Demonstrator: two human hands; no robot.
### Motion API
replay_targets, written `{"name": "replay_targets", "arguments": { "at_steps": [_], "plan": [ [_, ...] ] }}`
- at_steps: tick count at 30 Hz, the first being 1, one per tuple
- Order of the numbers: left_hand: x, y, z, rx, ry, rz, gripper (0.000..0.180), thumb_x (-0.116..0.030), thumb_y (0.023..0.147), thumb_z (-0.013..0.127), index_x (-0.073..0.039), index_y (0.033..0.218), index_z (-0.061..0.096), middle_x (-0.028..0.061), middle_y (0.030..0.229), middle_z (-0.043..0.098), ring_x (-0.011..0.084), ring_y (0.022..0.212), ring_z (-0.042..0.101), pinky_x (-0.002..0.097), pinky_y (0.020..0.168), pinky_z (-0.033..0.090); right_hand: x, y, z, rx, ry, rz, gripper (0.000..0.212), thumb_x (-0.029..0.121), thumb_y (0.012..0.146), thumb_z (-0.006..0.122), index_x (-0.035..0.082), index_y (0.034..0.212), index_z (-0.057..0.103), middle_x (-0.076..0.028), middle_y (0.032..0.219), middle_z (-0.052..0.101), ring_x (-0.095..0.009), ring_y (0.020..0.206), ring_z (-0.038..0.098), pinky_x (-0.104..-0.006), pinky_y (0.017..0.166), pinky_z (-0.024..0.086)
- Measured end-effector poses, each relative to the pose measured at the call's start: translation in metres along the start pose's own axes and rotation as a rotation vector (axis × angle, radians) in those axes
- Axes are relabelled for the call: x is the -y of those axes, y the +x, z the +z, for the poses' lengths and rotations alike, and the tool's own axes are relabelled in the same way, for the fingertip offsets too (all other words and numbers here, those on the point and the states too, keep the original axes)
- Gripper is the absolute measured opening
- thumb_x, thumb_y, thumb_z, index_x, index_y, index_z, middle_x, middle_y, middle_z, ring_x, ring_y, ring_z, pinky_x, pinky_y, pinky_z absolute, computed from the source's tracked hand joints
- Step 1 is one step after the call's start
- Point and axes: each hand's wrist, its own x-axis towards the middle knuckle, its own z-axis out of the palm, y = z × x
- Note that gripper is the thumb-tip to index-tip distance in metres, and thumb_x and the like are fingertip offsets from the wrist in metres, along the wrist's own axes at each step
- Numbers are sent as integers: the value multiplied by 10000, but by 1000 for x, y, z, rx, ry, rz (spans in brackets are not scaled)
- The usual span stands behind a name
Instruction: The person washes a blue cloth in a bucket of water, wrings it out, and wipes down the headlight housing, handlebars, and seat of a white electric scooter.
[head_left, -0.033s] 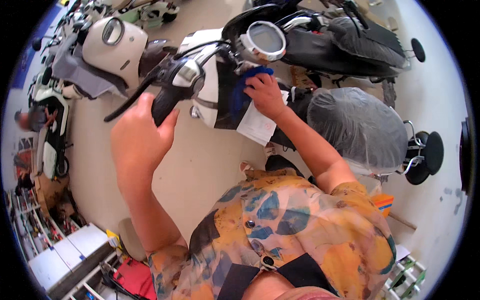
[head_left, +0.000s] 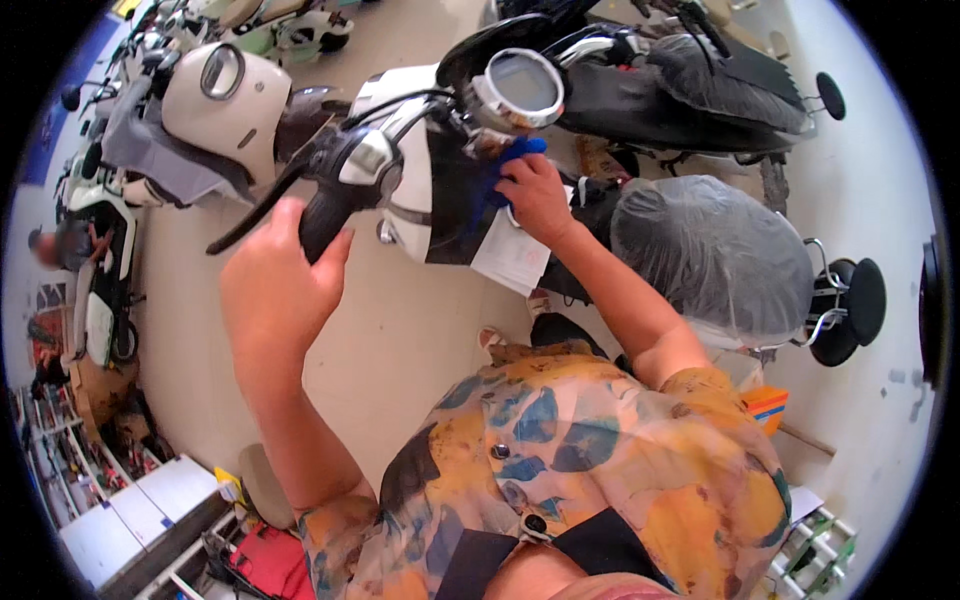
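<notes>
A white and black electric scooter stands in front of me, with a round silver-rimmed display. My left hand is closed round the black handlebar grip below the brake lever. In my right hand is a bunched blue cloth, pressed against the black panel under the display. Part of the cloth is hidden by my fingers. White papers hang just below that hand. Clear plastic wraps the scooter's seat.
Another black scooter stands close beyond this one. A cream scooter is at the far left, and more line the left side, where a person is visible. White cabinets and a red bag lie at lower left.
My right hand and the blue cloth have shifted slightly on the panel. The handlebar has moved a little to the left in the view; my left hand keeps its hold.
</notes>
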Motion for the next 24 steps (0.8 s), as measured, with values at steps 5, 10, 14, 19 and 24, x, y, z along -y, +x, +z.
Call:
{"name": "replay_targets", "arguments": {
  "at_steps": [5,10,14,19,24],
  "plan": [
    [-6,4,5,-11,27,18,313,-272,776,715,-66,955,561,168,753,634,380,725,625,466,611,468,-85,-73,-16,-198,415,832,339,-37,667,525,65,949,682,-127,943,649,-274,917,619,-331,851,473],
    [-11,0,-2,4,5,-25,306,-222,741,724,-68,945,556,162,750,623,381,727,618,455,604,458,-104,-33,-157,-599,686,861,267,-16,815,566,86,1044,660,-62,1076,634,-174,987,585,-298,898,447],
    [-17,4,5,21,-17,-83,304,-171,731,722,-42,968,581,192,772,612,397,735,608,434,623,464,-152,-4,-195,-809,864,517,216,60,885,554,74,1076,653,-75,1150,609,-190,1097,545,-318,983,391],
    [-22,8,-1,51,4,-93,324,-143,699,732,-55,959,558,175,751,596,389,705,592,437,604,445,-206,57,-190,-485,509,250,270,105,889,530,100,1126,660,-97,1285,582,-240,1176,537,-374,1038,363],
    [-25,11,2,75,30,-84,351,-129,674,734,-49,963,552,180,734,581,391,704,585,441,604,441,-259,91,-146,-153,-158,74,323,171,857,512,177,1160,623,-73,1182,632,-263,1120,575,-365,937,398]
  ]
}}
